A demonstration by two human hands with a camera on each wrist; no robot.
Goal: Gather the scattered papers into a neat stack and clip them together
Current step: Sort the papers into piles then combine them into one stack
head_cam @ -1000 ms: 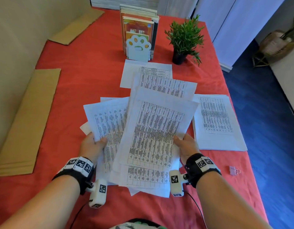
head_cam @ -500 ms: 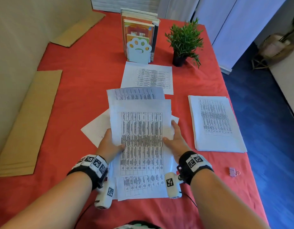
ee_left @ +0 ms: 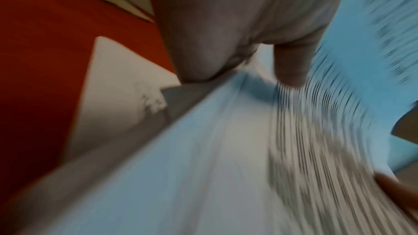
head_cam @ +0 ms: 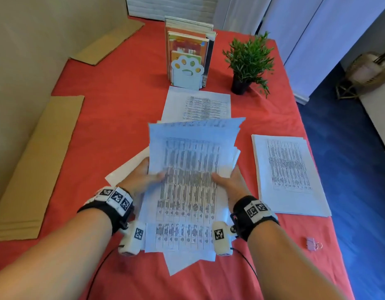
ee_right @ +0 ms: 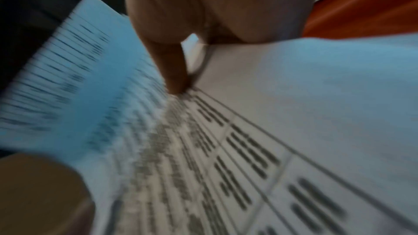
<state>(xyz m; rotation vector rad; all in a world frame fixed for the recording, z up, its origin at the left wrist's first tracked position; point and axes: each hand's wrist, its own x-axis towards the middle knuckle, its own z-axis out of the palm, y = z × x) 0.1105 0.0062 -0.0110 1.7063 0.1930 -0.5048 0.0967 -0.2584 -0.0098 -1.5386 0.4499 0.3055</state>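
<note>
Red cloth covers the table (head_cam: 122,109), and near its middle a bundle of printed sheets (head_cam: 189,180) is held tilted up off the cloth between two hands. The bundle's left edge is gripped by the left hand (head_cam: 142,177), thumb on top and fingers underneath; its right edge is gripped the same way by the right hand (head_cam: 229,182). The sheets are not squared: corners stick out at the far end and at the near end. In both wrist views a thumb is seen pressed on the printed top page, though the pictures are blurred. Just left of the bundle, a single white sheet (head_cam: 126,167) lies on the cloth, partly hidden under the left hand. Beyond the bundle another printed page (head_cam: 198,105) lies flat, and farther on a row of books (head_cam: 189,50) and a small potted plant (head_cam: 247,61) are stood. To the right of the bundle a separate pile of pages (head_cam: 289,174) rests on the cloth. A pink binder clip (head_cam: 312,243) lies well right of the bundle, near the table's edge. Cardboard sheets (head_cam: 36,169) are laid well to the left.
</note>
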